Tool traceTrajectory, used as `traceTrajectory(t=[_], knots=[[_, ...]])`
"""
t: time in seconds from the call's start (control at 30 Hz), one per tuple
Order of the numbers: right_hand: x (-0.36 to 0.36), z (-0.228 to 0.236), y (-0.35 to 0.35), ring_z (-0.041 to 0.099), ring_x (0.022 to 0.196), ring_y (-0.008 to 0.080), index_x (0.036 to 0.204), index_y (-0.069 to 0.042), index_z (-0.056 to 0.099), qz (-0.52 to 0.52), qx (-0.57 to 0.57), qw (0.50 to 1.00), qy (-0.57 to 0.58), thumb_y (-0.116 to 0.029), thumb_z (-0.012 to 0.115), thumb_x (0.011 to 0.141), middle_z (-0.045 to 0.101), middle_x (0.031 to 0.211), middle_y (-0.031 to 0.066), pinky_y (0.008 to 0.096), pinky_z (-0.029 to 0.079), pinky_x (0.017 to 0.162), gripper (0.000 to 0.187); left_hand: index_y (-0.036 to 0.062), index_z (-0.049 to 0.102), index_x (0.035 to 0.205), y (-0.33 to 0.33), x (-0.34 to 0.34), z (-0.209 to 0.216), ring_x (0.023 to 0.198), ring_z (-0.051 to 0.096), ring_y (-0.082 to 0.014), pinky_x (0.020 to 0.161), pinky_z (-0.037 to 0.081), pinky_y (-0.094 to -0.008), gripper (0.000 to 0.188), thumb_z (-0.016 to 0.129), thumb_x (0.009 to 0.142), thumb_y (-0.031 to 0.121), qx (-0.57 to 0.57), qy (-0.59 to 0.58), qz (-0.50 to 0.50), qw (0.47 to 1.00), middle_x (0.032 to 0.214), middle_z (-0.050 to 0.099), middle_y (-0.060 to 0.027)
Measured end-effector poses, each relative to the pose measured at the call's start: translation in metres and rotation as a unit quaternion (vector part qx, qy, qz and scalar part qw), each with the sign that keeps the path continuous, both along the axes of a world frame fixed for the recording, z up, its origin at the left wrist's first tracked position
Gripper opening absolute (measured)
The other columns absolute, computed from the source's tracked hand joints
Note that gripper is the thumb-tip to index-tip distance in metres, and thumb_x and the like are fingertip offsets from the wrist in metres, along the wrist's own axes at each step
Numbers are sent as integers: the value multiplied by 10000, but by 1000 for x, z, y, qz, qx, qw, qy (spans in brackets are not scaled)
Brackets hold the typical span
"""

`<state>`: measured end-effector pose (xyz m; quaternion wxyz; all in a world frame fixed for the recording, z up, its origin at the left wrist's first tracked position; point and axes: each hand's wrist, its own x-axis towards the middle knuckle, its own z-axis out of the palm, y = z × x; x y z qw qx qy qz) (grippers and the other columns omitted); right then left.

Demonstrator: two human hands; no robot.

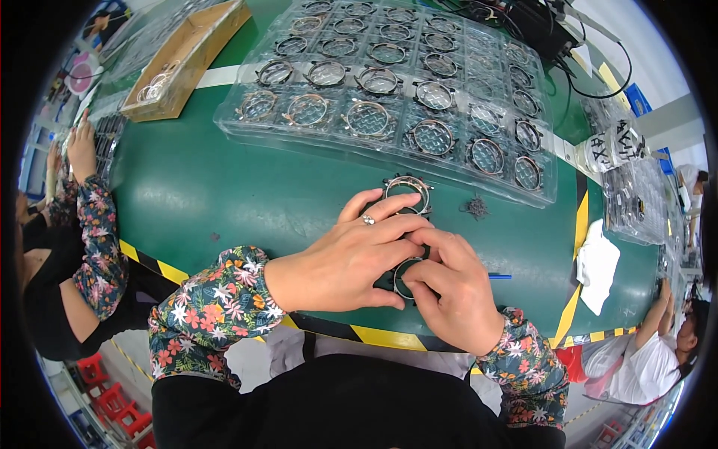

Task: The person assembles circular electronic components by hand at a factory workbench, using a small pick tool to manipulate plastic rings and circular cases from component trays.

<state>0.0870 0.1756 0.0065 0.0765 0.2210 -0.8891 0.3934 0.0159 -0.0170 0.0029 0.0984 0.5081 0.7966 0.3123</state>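
Note:
My left hand (340, 262), with a ring on one finger, reaches across from the left. Its thumb and index finger hold the sides of a round watch case (398, 278) on the green table. Its other fingers, spread apart, lie over more watch cases; the farthest case (407, 187) shows beyond the fingertips. My right hand (458, 288) is closed in a pinch at the right rim of the near case. Whatever lies between its fingertips is hidden. A small pile of tiny dark parts (475, 207) lies to the right of the far case.
Clear plastic trays (479, 176) holding many watch cases span the far side. A cardboard box (176, 101) stands far left. Right of my hands are a blue stick (501, 277) and a white cloth (597, 268). Black equipment (535, 30) sits far right. Other people work at both sides.

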Motion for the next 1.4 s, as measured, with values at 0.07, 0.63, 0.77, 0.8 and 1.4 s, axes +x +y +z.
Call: traceTrajectory(t=[0.07,0.63,0.77,0.8,1.4], knots=[[-1,0,2,535,781,250,791,-37,644,12,-5,1000,-8,49,705,655,578,1112,120,375,472,698,172,89,636,1179,0,0,-1,1417,309,-311,1133,194,-538,640,867,640,346,4,3,-3,1000,1362,497,-75],[-4,6,10,541,790,244,787,-47,652,45,-13,998,-48,51,718,640,579,1138,119,368,478,714,189,80,635,1184,0,0,0,1412,315,-317,1133,194,-531,632,869,647,317,7,-3,-7,1000,1374,486,-87],[-6,8,14,545,807,240,788,-51,649,55,-31,995,-80,60,710,658,585,1153,112,361,479,722,181,79,634,1190,-1,-1,0,1416,304,-317,1134,189,-530,640,863,652,340,0,4,-10,1000,1375,482,-92],[-7,8,14,545,810,239,789,-52,649,52,-39,994,-86,62,706,666,589,1157,110,358,478,725,177,79,634,1190,-1,-1,-1,1416,304,-317,1134,189,-530,640,863,652,340,1,5,-11,1000,1375,482,-92],[-11,12,24,596,887,256,839,-6,650,-69,-12,998,-6,68,689,729,620,1116,131,341,503,753,138,116,664,1115,-2,-3,1,1420,288,-318,1126,172,-555,600,870,618,380,0,-1,-20,1000,1366,477,-74]])
